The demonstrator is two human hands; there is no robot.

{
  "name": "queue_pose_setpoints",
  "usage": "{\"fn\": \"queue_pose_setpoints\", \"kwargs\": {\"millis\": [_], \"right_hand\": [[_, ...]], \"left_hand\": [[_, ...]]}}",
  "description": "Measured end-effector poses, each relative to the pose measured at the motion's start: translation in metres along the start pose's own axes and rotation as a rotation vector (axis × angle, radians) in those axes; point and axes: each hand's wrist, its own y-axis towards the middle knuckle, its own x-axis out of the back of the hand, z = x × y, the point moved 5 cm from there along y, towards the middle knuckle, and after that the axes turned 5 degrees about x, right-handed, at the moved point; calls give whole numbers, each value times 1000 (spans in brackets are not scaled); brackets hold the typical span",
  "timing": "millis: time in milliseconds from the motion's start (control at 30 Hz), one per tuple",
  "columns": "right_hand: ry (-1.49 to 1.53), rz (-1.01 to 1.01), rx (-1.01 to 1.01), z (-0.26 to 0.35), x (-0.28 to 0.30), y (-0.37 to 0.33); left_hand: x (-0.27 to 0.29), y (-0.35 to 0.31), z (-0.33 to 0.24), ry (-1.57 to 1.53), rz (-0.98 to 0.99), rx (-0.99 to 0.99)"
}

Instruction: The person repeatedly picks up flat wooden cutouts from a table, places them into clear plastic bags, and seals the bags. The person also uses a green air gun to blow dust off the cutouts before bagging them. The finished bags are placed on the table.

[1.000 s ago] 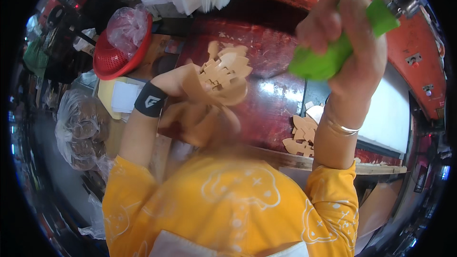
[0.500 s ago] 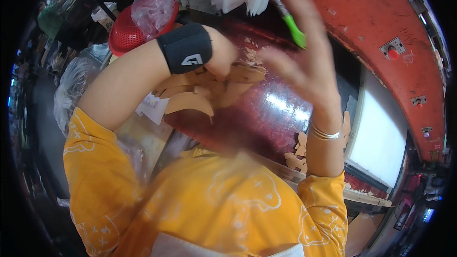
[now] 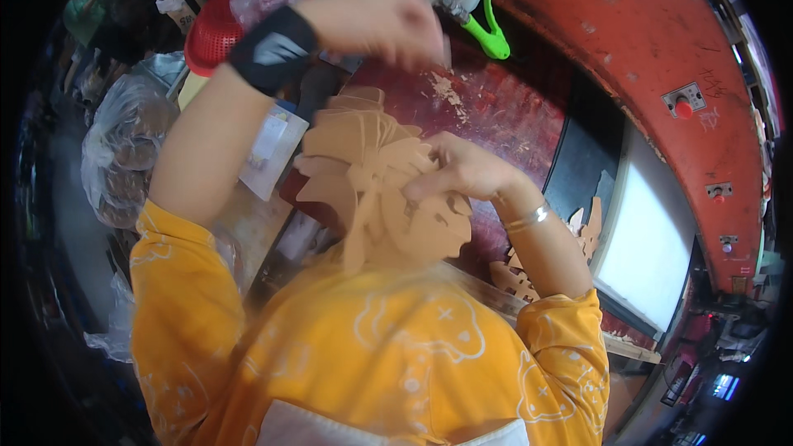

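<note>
A loose bunch of flat tan cut-out pieces [image 3: 372, 161], leaf-shaped and notched, is in front of my chest. My right hand [image 3: 467, 169] is closed on its right side, with the thumb lying over the pieces. Farther off, my left hand [image 3: 384, 23], above a black wristband [image 3: 273, 51], is apart from the bunch. It is smeared by motion, so its fingers cannot be read. Beneath both hands is a dark red worktop [image 3: 516, 128], with pale scraps [image 3: 448, 95] scattered on it.
A bright green plastic handle [image 3: 489, 37] hangs beside white containers at the back. To the left are a red basket [image 3: 211, 37] and clear plastic bags [image 3: 124, 153]. A red machine beam [image 3: 611, 25] curves along the right, near a white panel [image 3: 644, 231]. More tan pieces [image 3: 516, 281] lie by my right forearm.
My left hand has moved up and away from the tan pieces. My right hand has come down from the upper right onto them. The bunch now appears nearer my chest and more fanned out.
</note>
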Motion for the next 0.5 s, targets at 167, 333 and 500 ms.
{"fn": "queue_pose_setpoints", "kwargs": {"millis": [167, 333, 500], "right_hand": [[521, -517, 68, -28, -3, -25], [373, -752, -108, -73, 6, -23], [422, -746, -87, -72, 3, -24]], "left_hand": [[4, -77, 111, -1038, -673, 15], [-131, -103, 124, -971, -470, 83], [-138, -93, 92, -2, -530, 189]]}}
